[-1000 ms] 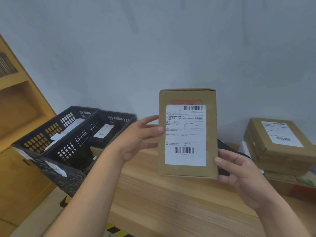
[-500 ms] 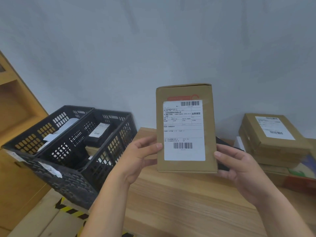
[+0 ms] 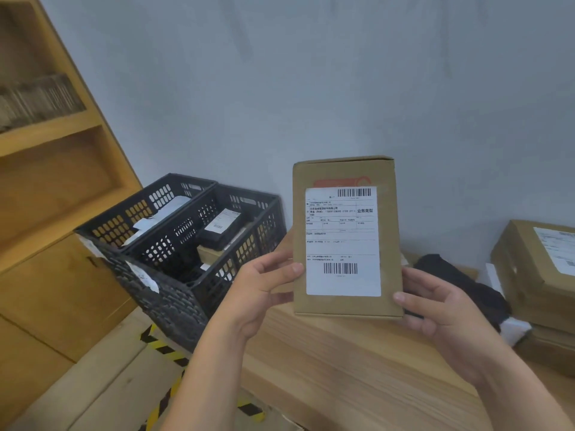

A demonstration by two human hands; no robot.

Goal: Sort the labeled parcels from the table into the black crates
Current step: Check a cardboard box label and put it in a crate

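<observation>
- Head view, centre of frame: you hold a flat brown cardboard parcel point(image 3: 345, 306) upright above the pale wooden table point(image 3: 357, 374), its white barcoded label facing the camera.
- Your left hand point(image 3: 261, 290) pinches the parcel's lower left edge, thumb on the front face. Your right hand point(image 3: 441, 309) grasps the lower right corner, fingers curled behind.
- Left of centre: two black perforated plastic crates point(image 3: 174, 306) stand side by side, just beside the table. The nearer one holds a black labeled packet point(image 3: 217, 233), the farther one white-labeled items.
- Right edge: a stack of brown cardboard boxes point(image 3: 529, 275) rests on the table, with a black soft pouch point(image 3: 460, 284) beside it.
- Upper left: a tan wooden shelf unit point(image 3: 46, 181).
</observation>
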